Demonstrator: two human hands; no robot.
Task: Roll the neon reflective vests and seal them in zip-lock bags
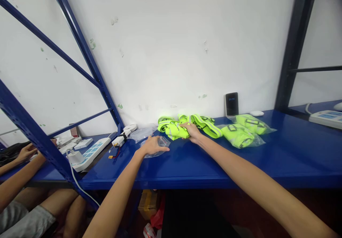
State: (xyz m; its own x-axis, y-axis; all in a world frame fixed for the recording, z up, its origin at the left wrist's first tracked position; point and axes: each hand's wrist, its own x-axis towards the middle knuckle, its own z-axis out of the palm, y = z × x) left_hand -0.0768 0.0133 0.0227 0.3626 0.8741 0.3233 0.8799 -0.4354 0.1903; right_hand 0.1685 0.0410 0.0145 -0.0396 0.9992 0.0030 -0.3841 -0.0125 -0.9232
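My left hand [155,146] rests over a clear plastic bag [162,143] on the blue table, its thumb and fingers spread apart. To the right of it, my right hand [191,132] has its fingers closed on a folded neon-yellow reflective strap bundle [176,130]. More loose yellow straps [207,126] lie just behind and right of that hand. Two bagged yellow bundles, one nearer [238,135] and one farther back [251,123], lie to the right in clear bags. Another flat clear bag [141,133] lies behind my left hand.
A dark-screened device [231,104] stands against the wall. At left are a small white fan [130,128], a wired battery [115,152], a power strip [93,153] and a blue shelf post [34,135]. Another person's hand [26,151] is beyond the post.
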